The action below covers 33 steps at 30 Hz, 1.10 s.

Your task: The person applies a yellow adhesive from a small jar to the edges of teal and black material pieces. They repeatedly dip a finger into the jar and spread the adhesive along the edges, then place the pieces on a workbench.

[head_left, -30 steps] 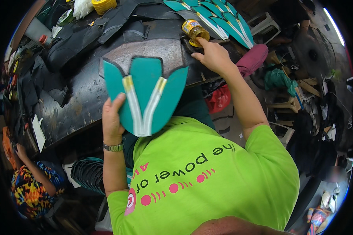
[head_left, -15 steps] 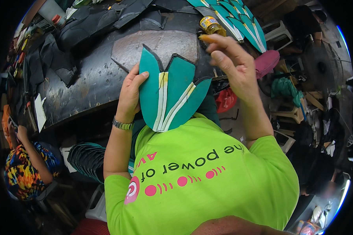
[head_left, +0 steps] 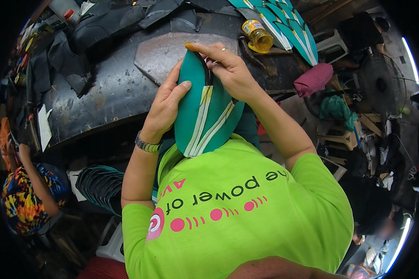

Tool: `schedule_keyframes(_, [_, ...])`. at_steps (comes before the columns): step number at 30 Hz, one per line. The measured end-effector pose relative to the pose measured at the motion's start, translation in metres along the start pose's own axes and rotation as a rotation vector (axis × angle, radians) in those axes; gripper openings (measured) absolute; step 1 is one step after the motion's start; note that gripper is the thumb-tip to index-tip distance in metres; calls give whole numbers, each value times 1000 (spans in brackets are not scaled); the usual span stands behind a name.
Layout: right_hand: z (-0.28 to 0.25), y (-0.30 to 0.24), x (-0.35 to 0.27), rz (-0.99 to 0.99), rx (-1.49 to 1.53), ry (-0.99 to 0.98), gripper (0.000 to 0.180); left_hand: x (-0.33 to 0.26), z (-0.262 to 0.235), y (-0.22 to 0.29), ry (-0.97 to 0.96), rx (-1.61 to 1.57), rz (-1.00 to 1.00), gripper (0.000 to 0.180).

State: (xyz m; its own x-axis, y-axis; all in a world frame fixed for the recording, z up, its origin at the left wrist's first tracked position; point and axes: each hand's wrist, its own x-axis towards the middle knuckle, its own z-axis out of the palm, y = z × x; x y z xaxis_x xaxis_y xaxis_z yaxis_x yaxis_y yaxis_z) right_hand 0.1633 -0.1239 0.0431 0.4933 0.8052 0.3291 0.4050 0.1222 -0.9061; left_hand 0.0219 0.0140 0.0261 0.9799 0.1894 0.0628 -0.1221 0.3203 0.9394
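Note:
A teal shoe-upper piece (head_left: 205,109) with cream and yellow stripes is folded together between both hands, just above my lime-green shirt. My left hand (head_left: 165,100) grips its left edge, thumb pressed on the teal face. My right hand (head_left: 226,67) clasps the top of the fold from the right, fingers curled over it; a ring shows on one finger. A metal watch sits on my left wrist.
A dark, stained worktable (head_left: 102,93) lies ahead with a grey cut sheet (head_left: 167,51). A yellow-lidded glue jar (head_left: 258,37) stands near several teal pieces (head_left: 288,28). A maroon pouch (head_left: 312,79) lies right. Another person in a patterned shirt (head_left: 25,195) sits lower left. A fan (head_left: 381,86) stands right.
The teal piece, spread flat in my left hand a second ago, is now folded closed. My right hand came back from the glue jar and took hold of its top.

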Motion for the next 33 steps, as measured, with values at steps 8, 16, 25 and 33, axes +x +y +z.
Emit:
schedule_keyframes(8, [0, 3, -8, -12, 5, 48, 59, -4, -1, -3, 14, -53, -37, 55])
schedule_keyframes(16, [-3, 6, -29, -260, -286, 53, 57, -8, 2, -6, 85, -323, -145, 55])
schedule_keyframes(25, [-7, 7, -41, -401, -421, -43, 57, -11, 0, -15, 109, -453, -152, 52])
schedule_keyframes(33, [-22, 14, -42, -549, -524, -94, 51, -8, -2, -18, 106, -420, -160, 50])
